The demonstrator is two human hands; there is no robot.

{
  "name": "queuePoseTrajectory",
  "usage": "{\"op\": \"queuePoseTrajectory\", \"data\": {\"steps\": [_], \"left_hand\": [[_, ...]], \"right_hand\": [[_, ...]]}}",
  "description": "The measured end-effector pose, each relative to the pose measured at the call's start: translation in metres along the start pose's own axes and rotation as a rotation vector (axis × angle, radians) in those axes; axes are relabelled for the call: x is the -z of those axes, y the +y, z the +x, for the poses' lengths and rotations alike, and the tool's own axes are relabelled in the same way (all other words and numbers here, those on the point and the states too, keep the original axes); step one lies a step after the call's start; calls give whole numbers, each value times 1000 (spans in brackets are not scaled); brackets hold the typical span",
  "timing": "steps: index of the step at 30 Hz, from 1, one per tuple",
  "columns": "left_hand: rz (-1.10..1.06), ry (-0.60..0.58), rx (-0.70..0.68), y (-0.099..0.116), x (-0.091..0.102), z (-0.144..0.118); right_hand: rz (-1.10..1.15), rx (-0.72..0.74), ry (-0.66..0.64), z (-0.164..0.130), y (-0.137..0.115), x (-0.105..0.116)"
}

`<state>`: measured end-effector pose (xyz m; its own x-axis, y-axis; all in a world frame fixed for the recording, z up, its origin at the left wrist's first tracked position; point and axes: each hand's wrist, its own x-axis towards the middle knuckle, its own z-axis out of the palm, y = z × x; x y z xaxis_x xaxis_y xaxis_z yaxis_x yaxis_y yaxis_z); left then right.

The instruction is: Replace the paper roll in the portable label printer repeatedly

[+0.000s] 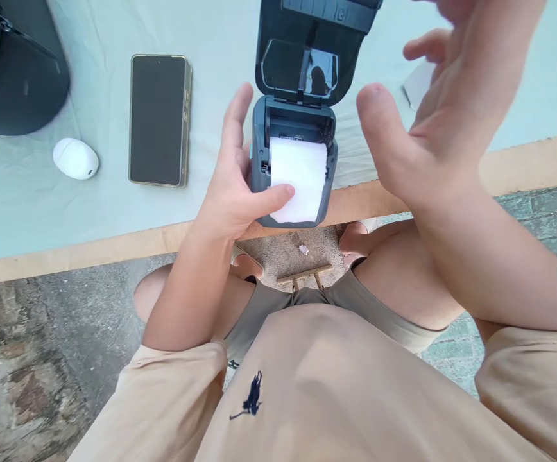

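A dark portable label printer (260,147) is held at the table's front edge, its lid (302,58) swung up and back. Inside its bay lies a white paper roll (302,160). My left hand (240,173) grips the printer from the left side, with the thumb pressed on the paper. Off to the printer's right, my right hand (432,122) is raised, its thumb and fingers apart, touching nothing that I can see; some fingertips run past the top edge. Partly hidden behind it is a small white piece (418,83) on the table.
Left of the printer, a smartphone (158,120) lies on the pale cloth (211,38). Further left are a white oval case (75,158) and a black zippered bag (23,77). The wooden table edge (533,160) runs just above my knees.
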<state>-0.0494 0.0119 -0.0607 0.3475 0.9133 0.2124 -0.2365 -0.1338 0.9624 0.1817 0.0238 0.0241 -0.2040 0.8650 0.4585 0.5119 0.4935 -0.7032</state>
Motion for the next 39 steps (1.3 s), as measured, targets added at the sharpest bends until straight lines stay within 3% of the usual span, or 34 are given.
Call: {"op": "queuePoseTrajectory", "data": {"steps": [4, 5, 7, 10, 12, 16, 18, 21, 23, 26, 30, 36, 39], "left_hand": [[24, -253, -223, 9, 0, 5], [71, -269, -161, 17, -2, 4], [185, -136, 127, 37, -9, -1], [175, -70, 218, 58, -16, -7], [123, -78, 189, 57, -17, -8], [125, -102, 72, 35, -8, -4], [172, -115, 72, 22, -3, 0], [119, -150, -102, 7, 0, 2], [30, -92, -143, 2, -2, 2], [-121, 53, -69, 5, -9, -2], [-169, 90, 35, 14, -16, -5], [-178, 143, 39, 10, -13, 0], [-199, 91, 43, 11, -10, 3]], "right_hand": [[-37, 51, -23, 1, -2, -2], [-48, 85, -17, 0, -3, -2], [-101, 190, 4, -1, -7, -1], [-174, 308, -65, -3, -10, 0], [-180, 337, -155, -4, -9, 0], [-157, 387, -278, -7, -4, -3], [-132, 375, -296, -7, -4, -4], [-96, 310, -277, -6, -10, -3], [-71, 219, -277, -6, -13, -3], [37, 107, -379, -5, -14, -4], [100, 0, -511, -6, -11, -7], [-29, 10, -482, -3, -19, -10], [5, 3, -490, 0, -17, -11]]}}
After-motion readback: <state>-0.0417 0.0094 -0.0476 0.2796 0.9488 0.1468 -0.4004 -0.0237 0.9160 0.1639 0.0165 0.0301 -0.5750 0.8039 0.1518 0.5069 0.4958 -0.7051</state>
